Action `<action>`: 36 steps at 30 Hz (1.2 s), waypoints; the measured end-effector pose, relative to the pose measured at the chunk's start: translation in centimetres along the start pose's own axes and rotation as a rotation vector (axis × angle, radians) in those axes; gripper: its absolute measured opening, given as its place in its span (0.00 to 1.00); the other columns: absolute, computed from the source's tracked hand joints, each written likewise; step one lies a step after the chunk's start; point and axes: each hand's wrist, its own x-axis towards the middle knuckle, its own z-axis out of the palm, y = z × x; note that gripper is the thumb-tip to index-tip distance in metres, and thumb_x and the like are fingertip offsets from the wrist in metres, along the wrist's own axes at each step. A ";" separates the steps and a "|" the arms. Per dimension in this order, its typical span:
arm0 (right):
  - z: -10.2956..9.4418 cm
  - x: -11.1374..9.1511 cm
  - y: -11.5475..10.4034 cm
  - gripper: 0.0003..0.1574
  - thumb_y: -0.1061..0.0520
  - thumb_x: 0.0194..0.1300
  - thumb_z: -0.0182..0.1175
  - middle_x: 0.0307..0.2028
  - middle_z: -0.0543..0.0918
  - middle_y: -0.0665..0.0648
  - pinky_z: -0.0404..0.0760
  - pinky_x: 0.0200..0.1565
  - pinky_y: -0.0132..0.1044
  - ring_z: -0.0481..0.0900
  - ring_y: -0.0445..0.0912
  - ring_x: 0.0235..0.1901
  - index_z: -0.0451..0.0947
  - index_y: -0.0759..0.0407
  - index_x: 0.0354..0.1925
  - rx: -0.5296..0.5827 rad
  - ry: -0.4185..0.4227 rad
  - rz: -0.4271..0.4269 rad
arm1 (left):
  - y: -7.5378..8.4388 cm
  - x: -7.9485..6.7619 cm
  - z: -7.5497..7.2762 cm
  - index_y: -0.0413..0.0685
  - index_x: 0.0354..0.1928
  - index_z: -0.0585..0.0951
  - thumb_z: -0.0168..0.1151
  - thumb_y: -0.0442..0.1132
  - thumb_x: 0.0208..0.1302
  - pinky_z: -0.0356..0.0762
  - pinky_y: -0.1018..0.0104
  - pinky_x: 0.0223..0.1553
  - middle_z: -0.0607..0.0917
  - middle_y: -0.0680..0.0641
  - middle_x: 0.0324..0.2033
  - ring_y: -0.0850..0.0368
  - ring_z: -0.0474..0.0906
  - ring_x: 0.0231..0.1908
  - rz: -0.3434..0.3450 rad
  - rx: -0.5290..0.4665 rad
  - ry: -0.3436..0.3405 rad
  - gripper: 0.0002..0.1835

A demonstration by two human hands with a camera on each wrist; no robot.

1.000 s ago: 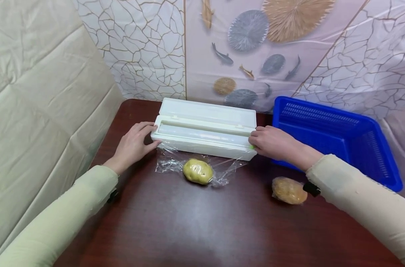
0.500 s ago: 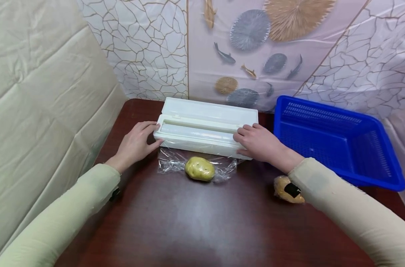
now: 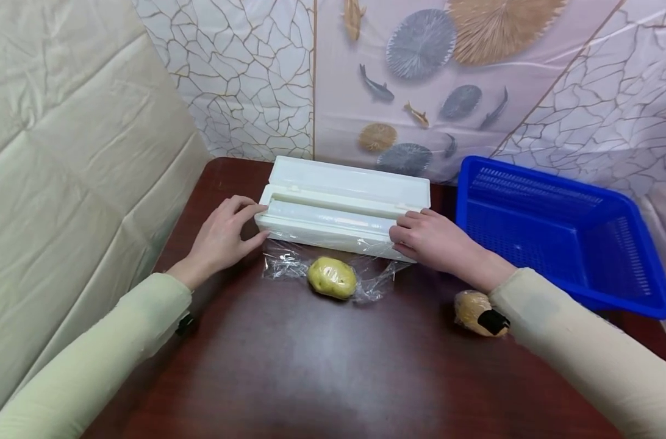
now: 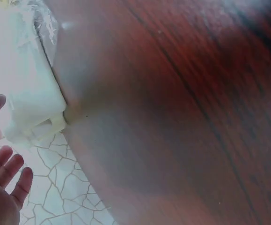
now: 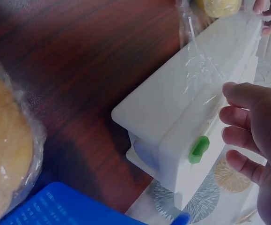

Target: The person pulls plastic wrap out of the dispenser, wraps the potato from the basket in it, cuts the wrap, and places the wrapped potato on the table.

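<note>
A white cling film dispenser [image 3: 333, 239] stands on the table with its lid [image 3: 349, 181] raised and a film roll [image 3: 333, 217] inside. My left hand [image 3: 221, 235] holds the dispenser's left end between thumb and forefinger. At the right end, my right hand [image 3: 437, 241] has its loosely bent fingers over the front edge. In the right wrist view, its thumb is right at the film, near a green slider [image 5: 199, 149]. Clear cling film [image 3: 286, 262] stretches from the dispenser's front to a yellow potato [image 3: 332, 278], covering it.
A second film-wrapped potato [image 3: 472, 310], browner, lies by the right wrist and is partly hidden by a black strap. Behind it at the right stands a blue plastic basket [image 3: 574, 296]. The dark wooden table [image 3: 311, 378] meets a patterned wall covering [image 3: 245, 91] at the back.
My right hand has moved left from the green slider at the dispenser's right end to the front edge and stayed about there. The left hand keeps its place.
</note>
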 end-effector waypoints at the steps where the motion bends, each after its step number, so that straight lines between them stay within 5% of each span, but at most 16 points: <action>1: -0.2 -0.1 -0.1 0.12 0.62 0.65 0.72 0.28 0.76 0.53 0.79 0.37 0.50 0.80 0.54 0.33 0.75 0.56 0.32 0.019 0.001 0.003 | 0.1 0.0 -0.1 0.44 0.60 0.85 0.78 0.42 0.63 0.79 0.44 0.51 0.81 0.40 0.53 0.41 0.79 0.50 -0.002 -0.011 -0.008 0.25; 9: -1.1 -0.5 -1.6 0.14 0.64 0.62 0.74 0.28 0.79 0.49 0.79 0.35 0.46 0.78 0.46 0.30 0.76 0.53 0.33 0.156 -0.022 0.011 | 1.6 -0.5 -1.6 0.48 0.52 0.88 0.73 0.36 0.68 0.76 0.54 0.36 0.79 0.46 0.45 0.50 0.75 0.32 -0.041 -0.108 -0.111 0.12; 18: -1.2 -1.3 -3.5 0.18 0.66 0.58 0.75 0.26 0.74 0.47 0.77 0.33 0.43 0.73 0.42 0.27 0.75 0.52 0.32 0.151 0.040 -0.043 | 2.8 -1.2 -2.7 0.47 0.46 0.87 0.73 0.29 0.67 0.80 0.58 0.38 0.84 0.50 0.40 0.56 0.81 0.37 0.029 -0.228 -0.195 0.09; 26: 0.1 -2.2 -5.3 0.18 0.61 0.57 0.78 0.28 0.78 0.47 0.80 0.35 0.44 0.80 0.46 0.30 0.76 0.52 0.34 0.141 0.010 -0.091 | 2.7 -2.9 -2.5 0.50 0.41 0.81 0.69 0.26 0.69 0.81 0.61 0.38 0.84 0.53 0.37 0.59 0.79 0.35 0.021 -0.299 -0.234 0.10; 31: 1.3 -2.9 -6.2 0.17 0.57 0.57 0.79 0.31 0.82 0.48 0.80 0.38 0.45 0.81 0.47 0.34 0.78 0.53 0.37 0.122 -0.014 -0.120 | 2.7 -4.1 -2.2 0.50 0.40 0.80 0.68 0.23 0.67 0.86 0.60 0.40 0.84 0.53 0.37 0.59 0.84 0.38 0.105 -0.299 -0.204 0.13; 36: 2.1 -3.2 -6.8 0.15 0.57 0.57 0.78 0.31 0.83 0.49 0.79 0.37 0.44 0.81 0.48 0.35 0.78 0.53 0.36 0.069 -0.044 -0.115 | 2.7 -5.2 -1.7 0.49 0.41 0.82 0.68 0.21 0.65 0.86 0.57 0.42 0.84 0.54 0.39 0.59 0.84 0.39 0.198 -0.186 -0.198 0.13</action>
